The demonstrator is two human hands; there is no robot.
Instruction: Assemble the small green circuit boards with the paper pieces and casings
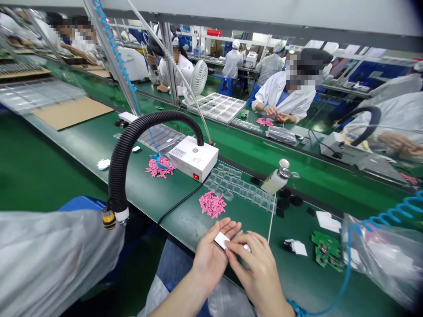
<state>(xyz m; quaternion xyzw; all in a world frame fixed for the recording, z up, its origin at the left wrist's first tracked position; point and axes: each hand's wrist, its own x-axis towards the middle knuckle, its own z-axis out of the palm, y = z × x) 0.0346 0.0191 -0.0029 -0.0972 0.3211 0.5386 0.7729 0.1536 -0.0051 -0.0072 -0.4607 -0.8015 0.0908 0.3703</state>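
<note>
Palm up at the table's front edge, my left hand (211,255) holds a small flat white rectangular piece (221,240) with a dark edge, its thumb along one side. Thumb and forefinger of my right hand (257,259) pinch the near corner of the same piece. Another bit of white shows between the right hand's fingers, too small to name. A blue coiled cord circles my right wrist. Just beyond the hands lies a pile of pink strips (212,204), with rows of clear plastic squares (243,187) behind it.
A white box (194,156) with a bent black hose (148,121) stands left. A dispenser bottle (276,180) and black pieces (287,200) are at the back. Green circuit boards (325,250), white pieces (297,247) and a plastic bag (380,251) lie right. A co-worker's sleeve (59,259) is at left.
</note>
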